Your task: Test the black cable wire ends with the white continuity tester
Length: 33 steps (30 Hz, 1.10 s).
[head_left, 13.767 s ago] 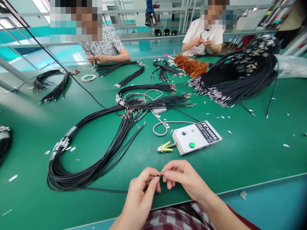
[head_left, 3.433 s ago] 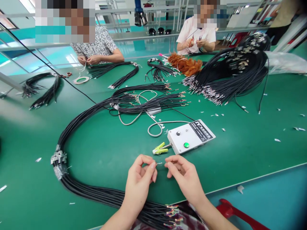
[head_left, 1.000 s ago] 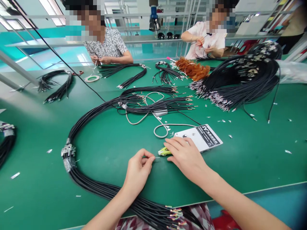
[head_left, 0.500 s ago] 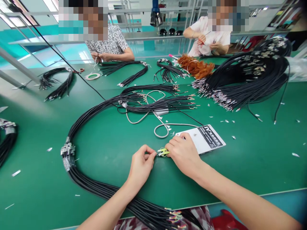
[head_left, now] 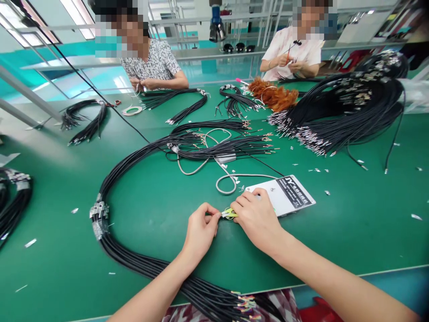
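Note:
My left hand point(head_left: 202, 230) is closed in a pinch on a thin wire end point(head_left: 221, 215), mostly hidden by the fingertips. Facing it, my right hand point(head_left: 258, 219) is shut on a small yellow-green tool point(head_left: 230, 212) that looks like a mini wire stripper. The tool's tip meets the wire just in front of my left fingers. Behind my right hand lies a flat white box point(head_left: 279, 197) with a black label, partly covered by the hand. A long bundle of black cables point(head_left: 134, 257) curves around the left side and passes under my left forearm, its coloured wire ends near the table edge.
Black cable bundles point(head_left: 221, 145) and a looped grey cord point(head_left: 231, 175) lie ahead. A large cable heap point(head_left: 335, 107) stands at the right, beside brown-orange fluffy material point(head_left: 273, 95). White scraps dot the green table point(head_left: 351, 232). Two people work across it.
My hands stay almost in place at the tool and wire. The view has shifted slightly. Across the table, the person at right has raised a red-handled tool.

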{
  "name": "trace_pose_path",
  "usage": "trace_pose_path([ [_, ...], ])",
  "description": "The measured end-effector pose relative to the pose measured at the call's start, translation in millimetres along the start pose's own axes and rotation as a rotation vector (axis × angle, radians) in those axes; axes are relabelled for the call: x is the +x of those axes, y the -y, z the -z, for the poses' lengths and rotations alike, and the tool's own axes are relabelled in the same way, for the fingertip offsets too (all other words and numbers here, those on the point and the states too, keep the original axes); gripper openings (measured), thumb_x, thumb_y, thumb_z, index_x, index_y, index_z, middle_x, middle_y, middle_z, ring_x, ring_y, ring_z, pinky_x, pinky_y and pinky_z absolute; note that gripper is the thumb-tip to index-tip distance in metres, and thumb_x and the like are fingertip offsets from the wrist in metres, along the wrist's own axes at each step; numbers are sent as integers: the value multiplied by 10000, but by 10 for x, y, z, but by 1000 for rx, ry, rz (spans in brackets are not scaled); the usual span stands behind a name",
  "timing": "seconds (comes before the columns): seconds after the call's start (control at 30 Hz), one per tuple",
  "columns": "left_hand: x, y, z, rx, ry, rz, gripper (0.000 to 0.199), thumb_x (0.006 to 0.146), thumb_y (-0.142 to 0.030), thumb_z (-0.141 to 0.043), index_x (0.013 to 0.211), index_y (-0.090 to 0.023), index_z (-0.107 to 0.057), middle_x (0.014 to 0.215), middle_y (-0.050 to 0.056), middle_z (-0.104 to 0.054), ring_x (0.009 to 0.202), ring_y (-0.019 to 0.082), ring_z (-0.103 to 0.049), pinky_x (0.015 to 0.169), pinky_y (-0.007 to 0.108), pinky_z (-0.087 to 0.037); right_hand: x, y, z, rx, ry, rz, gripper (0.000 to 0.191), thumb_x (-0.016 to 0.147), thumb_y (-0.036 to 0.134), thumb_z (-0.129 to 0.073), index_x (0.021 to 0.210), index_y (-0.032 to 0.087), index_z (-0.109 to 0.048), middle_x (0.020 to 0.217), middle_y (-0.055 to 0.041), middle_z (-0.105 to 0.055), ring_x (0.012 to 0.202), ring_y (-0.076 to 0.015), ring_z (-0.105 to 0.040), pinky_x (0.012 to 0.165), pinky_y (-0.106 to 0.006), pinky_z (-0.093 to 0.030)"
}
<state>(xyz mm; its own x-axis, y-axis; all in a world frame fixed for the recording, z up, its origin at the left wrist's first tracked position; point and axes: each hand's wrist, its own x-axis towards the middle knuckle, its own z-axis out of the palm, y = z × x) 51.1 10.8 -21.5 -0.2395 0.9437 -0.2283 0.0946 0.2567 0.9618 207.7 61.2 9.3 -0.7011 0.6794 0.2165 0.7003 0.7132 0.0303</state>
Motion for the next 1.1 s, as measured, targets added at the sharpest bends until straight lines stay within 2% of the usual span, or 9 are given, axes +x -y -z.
trace_pose_path([
  [0.07,3,3,2,-1,4,-1,203,750,-343,-643,678,-205,-513,377,-91,-463,331,81,-393,383,177,-265,-92,-52,58,61,-71,3,110,819,246,-726,885,195,-654,926,-28,-737,967,-224,-594,857,-399,-279],
  [0.17,2,-1,9,-6,10,1,198,754,-341,-636,682,-204,-512,372,-91,-460,332,78,-381,385,175,-261,-378,-171,137,186,-315,-82,184,890,285,-658,1062,223,-646,1107,-31,-733,1083,-226,-599,932,-409,-296],
  [0.27,-3,-6,13,-12,18,6,183,758,-328,-623,683,-201,-515,362,-92,-452,329,75,-364,383,172,-249,-731,-250,126,243,-523,-219,113,920,163,-583,974,231,-656,1065,-34,-753,1056,-224,-625,931,-410,-344],
  [0.43,-1,-4,24,1,27,9,175,755,-328,-619,689,-200,-520,371,-91,-460,337,78,-380,387,170,-260,-1004,-246,-77,227,-518,-213,167,898,86,-572,955,232,-631,1119,-29,-743,1102,-242,-618,939,-426,-350],
  [0.77,-17,52,241,4,-55,-17,186,718,-340,-638,676,-185,-543,352,-66,-503,321,95,-433,383,186,-325,-946,-247,-204,119,-616,-202,183,869,63,-615,937,232,-614,1034,-8,-767,1045,-249,-639,1016,-496,-339],
  [0.87,141,-71,446,-19,-129,-60,164,675,-289,-671,658,-163,-568,451,-11,-595,411,123,-530,438,214,-405,-990,-214,-192,156,-599,-174,210,869,53,-607,997,219,-621,1085,-58,-749,1106,-260,-600,1012,-503,-351],
  [0.93,369,-266,697,-31,-235,-102,137,651,-217,-680,645,-153,-559,506,-14,-594,454,112,-531,465,207,-400,-1033,-192,-173,191,-587,-147,226,866,42,-600,1028,198,-623,1133,-100,-726,1130,-260,-583,1006,-496,-363],
  [1.0,625,-505,983,-45,-385,-151,136,729,-184,-607,653,-169,-494,481,-75,-482,402,75,-430,458,193,-352,-1083,-173,-153,239,-575,-127,245,857,22,-594,1047,173,-624,1177,-134,-697,1138,-259,-578,987,-478,-390],
  [1.1,769,-740,1240,-22,-534,-272,130,875,-121,-446,761,-174,-481,570,-88,-441,497,67,-462,567,177,-373,-1160,-131,-152,335,-554,-97,283,842,-7,-581,1074,151,-619,1207,-152,-668,1134,-246,-580,938,-429,-445],
])
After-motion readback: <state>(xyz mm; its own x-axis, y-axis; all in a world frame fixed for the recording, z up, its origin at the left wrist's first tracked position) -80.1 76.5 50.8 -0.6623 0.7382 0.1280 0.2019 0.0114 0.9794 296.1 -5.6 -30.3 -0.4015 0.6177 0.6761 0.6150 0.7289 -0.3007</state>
